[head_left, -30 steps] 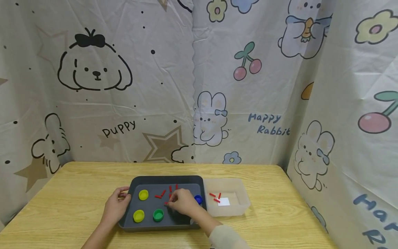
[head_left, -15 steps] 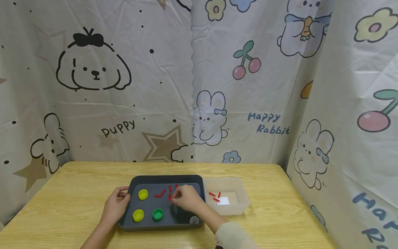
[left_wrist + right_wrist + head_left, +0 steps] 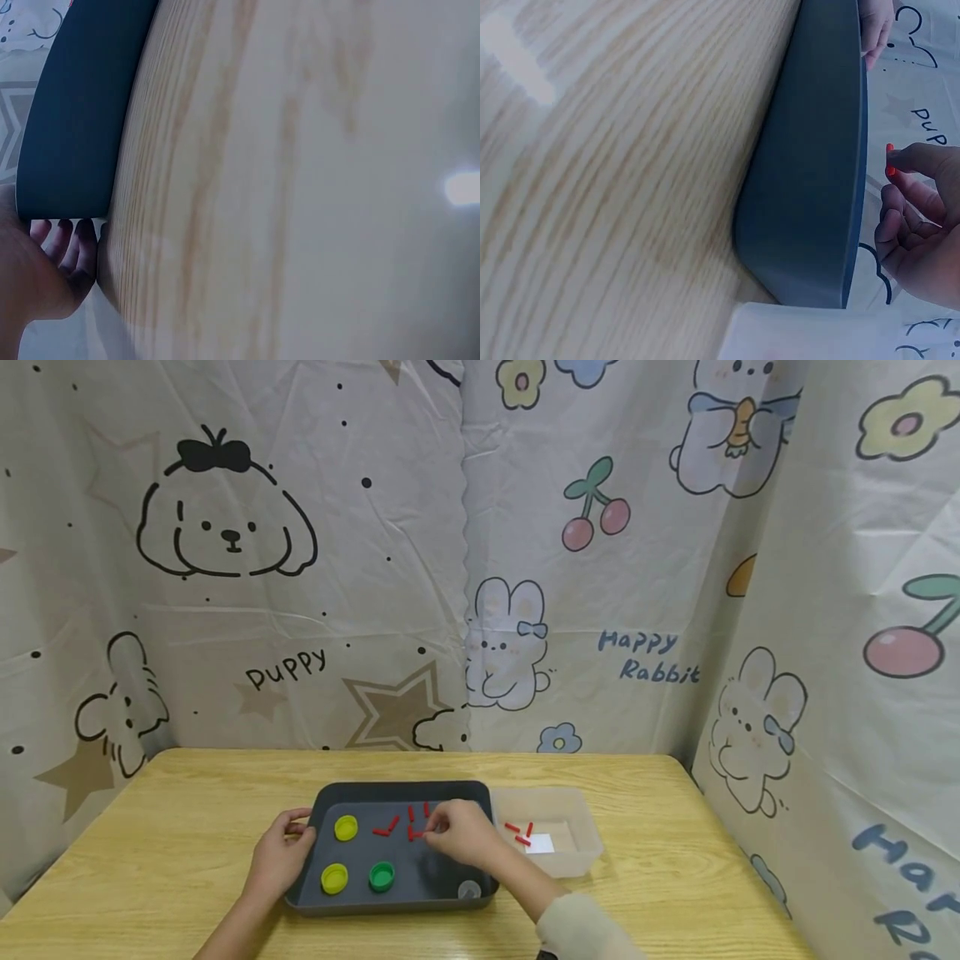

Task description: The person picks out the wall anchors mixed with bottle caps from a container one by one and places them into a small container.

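Observation:
My right hand (image 3: 467,835) is over the right half of a dark grey tray (image 3: 356,853), pinching a small red stick (image 3: 890,171) between thumb and index finger. Just left of these fingertips, an upright-lying red stick (image 3: 410,832) rests on the tray floor. Two more sticks lie behind it, and another pair forms an angle to the left. With its thumb at the rim, my left hand (image 3: 277,857) grips the tray's left side; the left wrist view shows its fingers (image 3: 84,251) curled at the tray's end.
Two yellow caps (image 3: 346,828) and a green cap (image 3: 382,877) sit in the tray, with a clear disc (image 3: 469,890) in its near right corner. A translucent box (image 3: 581,860) beside the tray holds 3 red sticks (image 3: 512,827) and a white paper (image 3: 539,843).
My right hand has shifted right and slightly away from me, carrying the red stick along. It now hides the blue cap and uncovers the clear disc. The left hand stays put.

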